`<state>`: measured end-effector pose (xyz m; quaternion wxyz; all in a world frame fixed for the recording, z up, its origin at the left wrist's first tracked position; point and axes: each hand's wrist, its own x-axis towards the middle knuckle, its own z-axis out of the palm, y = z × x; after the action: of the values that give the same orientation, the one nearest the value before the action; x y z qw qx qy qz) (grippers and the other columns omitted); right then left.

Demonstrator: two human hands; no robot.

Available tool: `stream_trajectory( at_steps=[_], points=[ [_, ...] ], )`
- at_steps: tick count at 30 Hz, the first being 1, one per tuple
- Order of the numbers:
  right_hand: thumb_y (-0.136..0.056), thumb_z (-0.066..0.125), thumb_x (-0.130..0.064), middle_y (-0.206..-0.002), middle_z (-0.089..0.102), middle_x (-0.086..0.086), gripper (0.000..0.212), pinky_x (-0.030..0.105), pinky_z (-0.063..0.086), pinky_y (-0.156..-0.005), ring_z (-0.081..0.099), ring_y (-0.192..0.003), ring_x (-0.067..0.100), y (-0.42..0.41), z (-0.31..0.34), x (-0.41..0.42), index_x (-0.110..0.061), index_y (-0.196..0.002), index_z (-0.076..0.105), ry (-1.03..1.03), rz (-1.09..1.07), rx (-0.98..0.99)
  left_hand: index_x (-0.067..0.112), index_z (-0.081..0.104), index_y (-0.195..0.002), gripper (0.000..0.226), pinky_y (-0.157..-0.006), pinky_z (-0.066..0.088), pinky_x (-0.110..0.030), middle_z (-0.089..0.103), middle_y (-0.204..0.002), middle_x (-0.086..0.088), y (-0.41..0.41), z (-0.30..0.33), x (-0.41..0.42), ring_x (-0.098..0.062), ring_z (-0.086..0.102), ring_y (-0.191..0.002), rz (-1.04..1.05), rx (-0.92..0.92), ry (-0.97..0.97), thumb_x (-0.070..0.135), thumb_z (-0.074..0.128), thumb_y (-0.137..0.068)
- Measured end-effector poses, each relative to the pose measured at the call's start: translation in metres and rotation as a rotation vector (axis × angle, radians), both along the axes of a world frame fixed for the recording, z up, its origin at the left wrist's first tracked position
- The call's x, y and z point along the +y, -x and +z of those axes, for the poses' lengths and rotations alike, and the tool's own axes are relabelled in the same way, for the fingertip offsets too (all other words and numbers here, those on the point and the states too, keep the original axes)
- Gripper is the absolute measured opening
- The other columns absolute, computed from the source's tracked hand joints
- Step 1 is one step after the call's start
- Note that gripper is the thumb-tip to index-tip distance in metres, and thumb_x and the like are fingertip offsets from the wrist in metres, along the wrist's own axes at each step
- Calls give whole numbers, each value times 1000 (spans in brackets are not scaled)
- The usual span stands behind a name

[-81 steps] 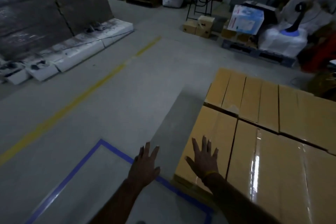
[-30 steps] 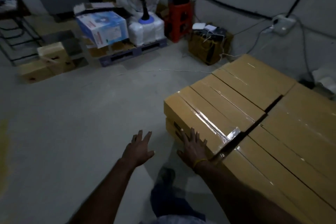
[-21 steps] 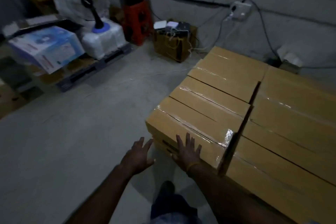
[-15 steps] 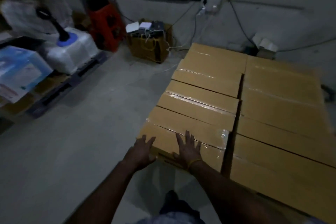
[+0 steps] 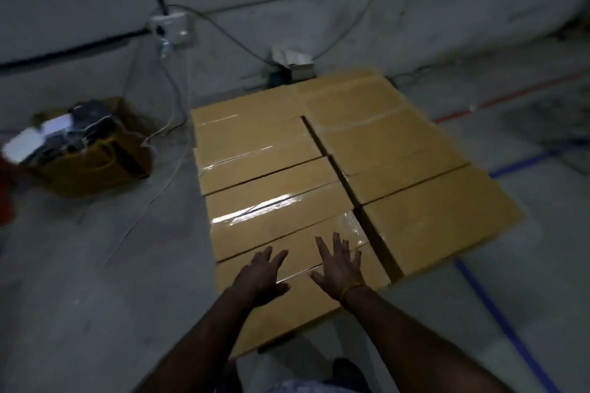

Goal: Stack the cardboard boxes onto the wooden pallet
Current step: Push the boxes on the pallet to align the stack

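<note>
Grey concrete floor (image 5: pixel 95 281), taped cardboard boxes (image 5: pixel 319 175), both hands spread flat, holding nothing

Your hands, left (image 5: pixel 263 277) and right (image 5: pixel 340 268), lie spread over the near end of the tan taped cardboard boxes (image 5: pixel 319 175), which fill the middle in two tight columns; only a narrow dark gap (image 5: pixel 344 182) runs between them. Bare grey concrete floor (image 5: pixel 95 281) gives open passage on the left. Further left sits an open brown carton of clutter (image 5: pixel 92 150), with thin white cables (image 5: pixel 172 112) trailing to it. Floor on the right is open past the blue tape line (image 5: pixel 498 313).
</note>
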<state>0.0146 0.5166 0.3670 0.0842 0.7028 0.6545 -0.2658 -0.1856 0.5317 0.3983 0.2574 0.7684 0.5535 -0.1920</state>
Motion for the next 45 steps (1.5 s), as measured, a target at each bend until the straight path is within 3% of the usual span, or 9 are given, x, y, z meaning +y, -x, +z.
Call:
stream_trajectory(
  at_steps=[6,14,27,33,39,43,45],
  points=[
    [-97,50,-52,-164,-18,15,87,62,3,-117,-8,-151,39,78,4,-49,-31,-158,-8,65,-403,28,32,1,-158,90,-115,33,-47,1,-166,-12,73,-19,37,-36,14,-151,-368,15,53,51,60,-93],
    [-94,53,-54,-164,-19,13,90,63,-3,-118,-12,-151,37,190,4,-126,-33,-158,-7,91,-680,25,32,1,-159,96,-115,33,-54,-5,-167,-11,121,-21,45,-36,5,-152,-673,34,63,41,68,-91],
    [-95,53,-51,-163,-23,12,89,62,3,-118,-13,-151,36,352,-43,-164,-33,-158,-7,67,-921,97,37,2,-158,98,-118,28,-55,-11,-166,-9,227,-58,51,-37,-2,-152,-859,148,78,31,71,-89],
    [-94,50,-58,-162,-27,6,87,62,5,-118,-16,-150,37,391,-106,-139,-37,-157,-6,90,-968,121,39,-2,-157,95,-120,20,-55,-17,-165,-8,246,-119,59,-37,-6,-152,-1004,144,42,28,67,-92],
    [-95,47,-55,-156,-39,-1,81,66,0,-116,-25,-148,36,381,-209,-89,-46,-155,-8,44,-973,38,45,-15,-152,93,-119,7,-65,-32,-158,-6,219,-235,109,-37,-19,-150,-1216,91,-122,19,55,-98],
    [-89,58,-52,-162,-24,0,86,72,10,-111,-11,-151,39,380,-268,-64,-51,-152,0,-25,-1029,-84,53,-29,-143,101,-114,-1,-71,-39,-155,-4,214,-285,150,-34,-27,-144,-1360,26,-211,48,58,-93],
    [-80,68,-53,-167,-4,3,96,76,20,-104,5,-151,41,386,-285,-59,-52,-152,4,-37,-1069,-133,55,-33,-141,109,-112,0,-73,-44,-154,0,216,-298,171,-34,-30,-142,-1413,-4,-202,49,63,-89]
  ],
)
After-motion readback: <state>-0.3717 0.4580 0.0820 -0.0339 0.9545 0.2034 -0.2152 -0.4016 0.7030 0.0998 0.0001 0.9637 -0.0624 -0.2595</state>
